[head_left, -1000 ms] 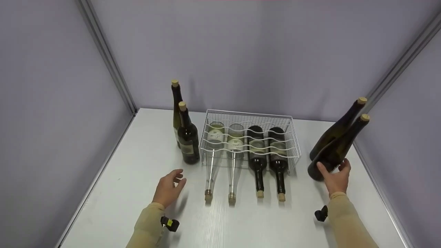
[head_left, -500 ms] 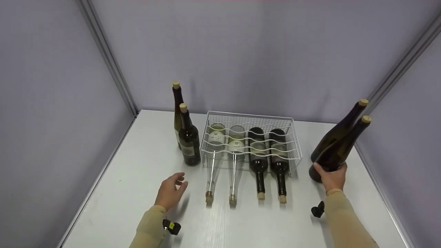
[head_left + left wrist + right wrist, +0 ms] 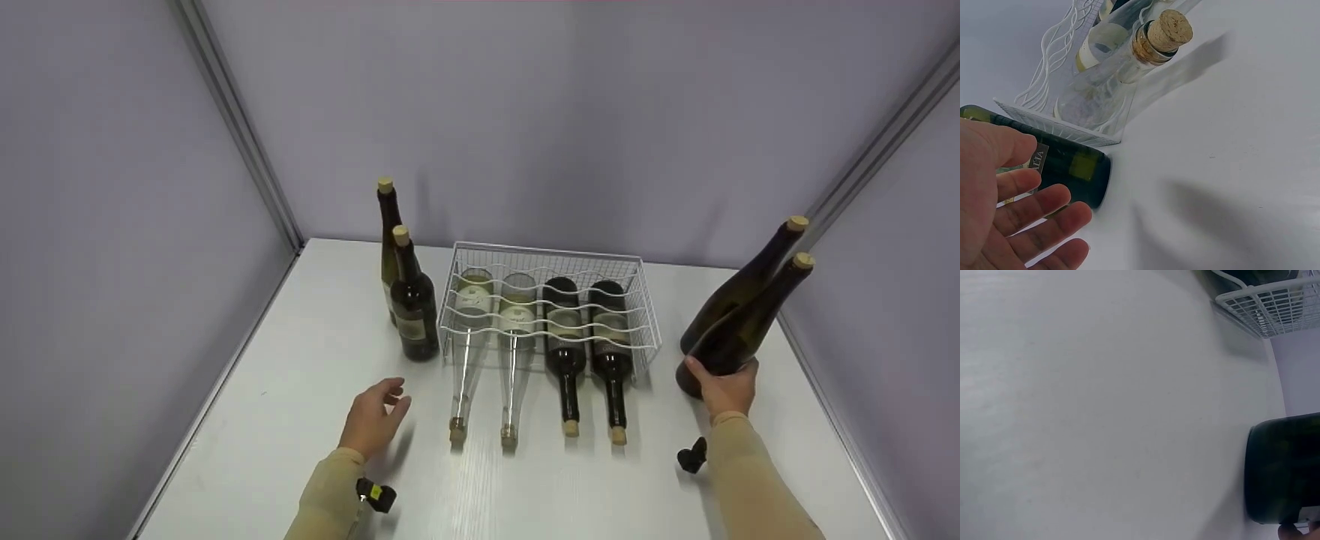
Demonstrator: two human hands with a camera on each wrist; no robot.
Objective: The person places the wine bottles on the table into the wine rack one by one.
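Note:
At the right of the head view, my right hand (image 3: 731,390) grips the lower body of a dark corked wine bottle (image 3: 746,326). That bottle's base also shows in the right wrist view, with a fingertip (image 3: 1289,531) at its edge. A second tall dark bottle (image 3: 739,289) stands just behind it. My left hand (image 3: 371,416) hovers over the table with fingers loosely bent and nothing in them. Nearest to it stands a shorter dark labelled wine bottle (image 3: 416,315), whose lower part appears beyond the fingers in the left wrist view.
A white wire wine rack (image 3: 649,322) sits at the back of the white table (image 3: 540,487). Two clear bottles (image 3: 517,322) and two dark bottles (image 3: 566,360) lie in it, necks forward. Another tall bottle (image 3: 388,247) stands left of the rack. Walls enclose the back and sides.
My right hand, its fingers spread beside the front right bottle a second ago, has wrapped round its lower body. The left hand has barely moved.

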